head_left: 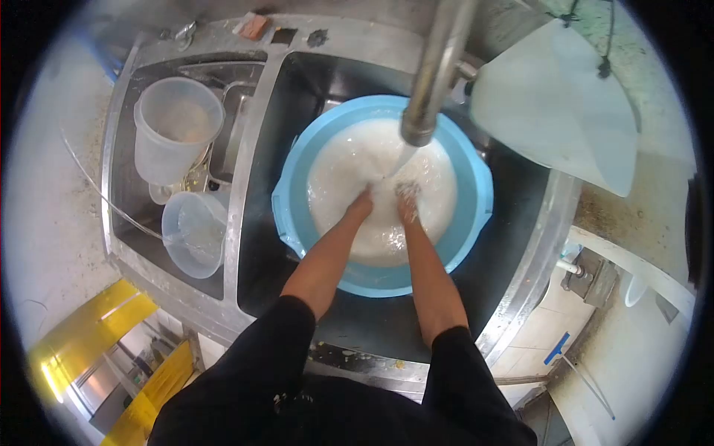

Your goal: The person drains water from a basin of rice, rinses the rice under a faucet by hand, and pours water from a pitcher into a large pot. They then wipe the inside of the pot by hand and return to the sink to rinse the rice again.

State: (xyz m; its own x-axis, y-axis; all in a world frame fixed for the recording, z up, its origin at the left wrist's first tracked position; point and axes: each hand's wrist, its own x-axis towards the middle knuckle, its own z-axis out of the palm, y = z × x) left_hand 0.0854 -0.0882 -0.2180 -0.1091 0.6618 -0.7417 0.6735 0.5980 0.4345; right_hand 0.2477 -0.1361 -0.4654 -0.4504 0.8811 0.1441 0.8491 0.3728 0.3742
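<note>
Widest of all, a metal double sink (251, 175). Inside the bay on the picture's right, a blue basin (296, 197), filled well up with cloudy white liquid (335, 163). Probably heavy at this fill, prone to slop when tipped, with a plastic wall likely to flex and turn slippery when wet; best gripped by the rim on opposite sides (level, and with both hands). In the other bay, a tall translucent tub (158, 154) and a smaller clear tub (178, 238), likely lighter. Over the basin, a metal tap (435, 82), with a pale streak below the mouth, seemingly running water. Smaller again, the left hand (362, 203) and the right hand (407, 208), side by side but apart, both dipped into the liquid near the middle. Fingers mostly sunk from sight: cannot tell how far spread or closed, nor around what. Smallest, white specks (410, 187) on the right hand, perhaps loose grains, better scooped than pinched.
</note>
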